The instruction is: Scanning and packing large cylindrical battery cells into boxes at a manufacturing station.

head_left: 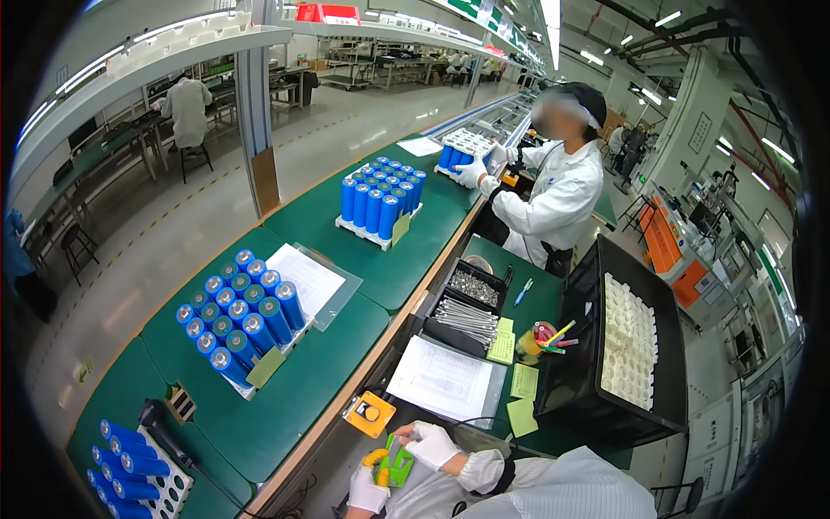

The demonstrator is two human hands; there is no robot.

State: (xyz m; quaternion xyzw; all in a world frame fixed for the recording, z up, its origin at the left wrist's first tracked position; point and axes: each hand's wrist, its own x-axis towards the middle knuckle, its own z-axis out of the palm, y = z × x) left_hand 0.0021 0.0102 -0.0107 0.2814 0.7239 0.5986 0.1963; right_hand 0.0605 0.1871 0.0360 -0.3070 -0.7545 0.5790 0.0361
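Observation:
Close to my body, my left hand (369, 491), in a white glove with yellow finger covers, is closed round a small bright green plastic holder (399, 464) with a greyish middle. Its exact kind is not clear. My right hand (432, 445), white-gloved with bare fingertips, is bent at the holder's upper edge, its fingers pinched together. Whatever lies between those fingertips is too small to make out. Just beyond both hands, a yellow box with a black button (370, 414) sits at the bench edge.
Blue cylindrical cells stand in white holders (246, 316) along the green bench (320, 389); a black scanner (164, 432) lies among them. On the right are papers (445, 378), a bin of metal rods (465, 322), a marker cup (534, 344) and a black crate (571, 381). A co-worker (562, 182) handles cells farther along.

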